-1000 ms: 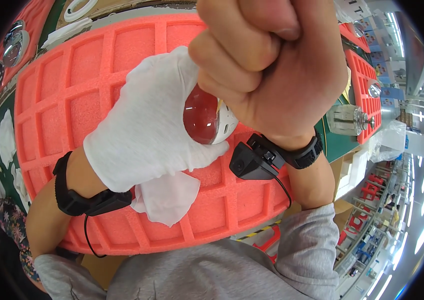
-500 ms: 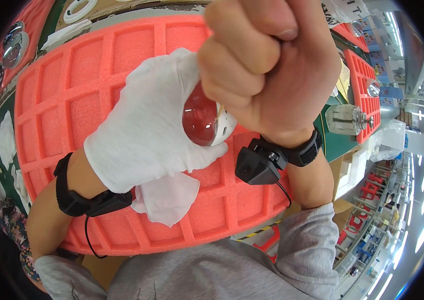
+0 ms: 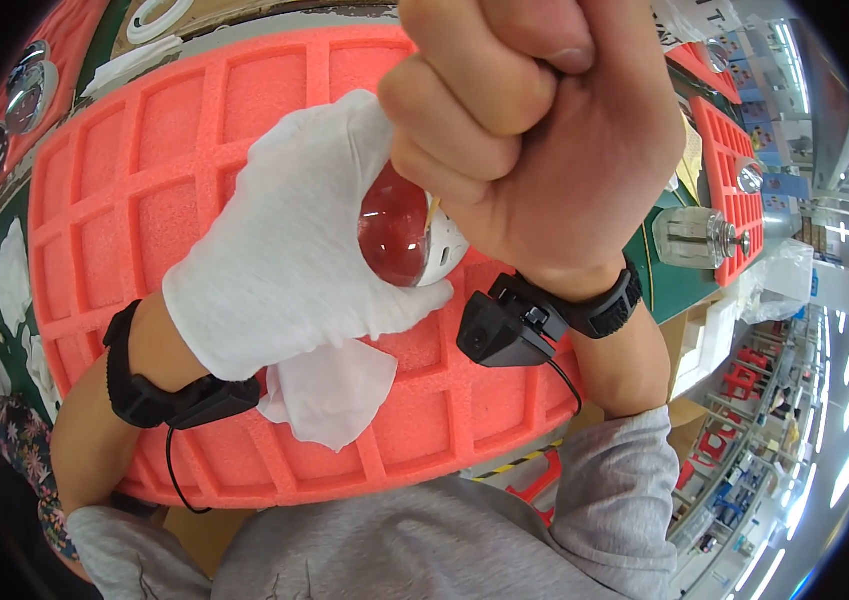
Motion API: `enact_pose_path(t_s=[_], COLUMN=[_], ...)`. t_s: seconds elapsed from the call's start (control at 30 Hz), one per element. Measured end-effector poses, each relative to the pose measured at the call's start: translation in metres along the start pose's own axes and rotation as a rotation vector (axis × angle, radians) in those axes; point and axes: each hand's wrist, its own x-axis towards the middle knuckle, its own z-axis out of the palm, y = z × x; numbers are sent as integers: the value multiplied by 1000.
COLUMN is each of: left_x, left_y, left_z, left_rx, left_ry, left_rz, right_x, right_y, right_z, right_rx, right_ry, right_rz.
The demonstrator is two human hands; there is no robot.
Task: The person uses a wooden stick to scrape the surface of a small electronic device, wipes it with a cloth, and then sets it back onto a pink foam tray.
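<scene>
Your left hand, in a white fabric glove, is wrapped around a round, glossy, reddish-looking piece with a white slotted rim, held over the pink compartmented foam tray. Your bare right hand is curled into a fist beside it; whether it pinches the thin yellowish stick at the rim, I cannot tell. A white cloth lies below the glove. Advised: support the piece steadily, keep bare fingers off its glossy face, work lightly, and hold the black wrist-mounted device clear.
</scene>
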Motion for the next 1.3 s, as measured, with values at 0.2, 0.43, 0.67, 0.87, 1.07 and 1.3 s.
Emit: enact_pose_path(t_s=[0.2, 0.43, 0.67, 0.87, 1.07, 1.3], left_x=[1, -1, -5, -1, 2, 4], left_y=[5, 6, 8, 2, 1, -2], left_z=[-2, 0, -5, -10, -11, -10], left_rx=[-41, -42, 27, 102, 130, 164], left_ry=[-96, -49, -40, -68, -57, -36], left_rz=[-75, -14, -41, 45, 78, 126], right_x=[-7, -5, 0, 0, 1, -1], right_y=[-2, -9, -13, -14, -11, -10], right_z=[6, 11, 11, 14, 12, 12], right_rx=[-56, -140, -208, -264, -320, -390], right_ry=[22, 40, 50, 56, 71, 97], right_rz=[-1, 0, -1, 2, 3, 7])
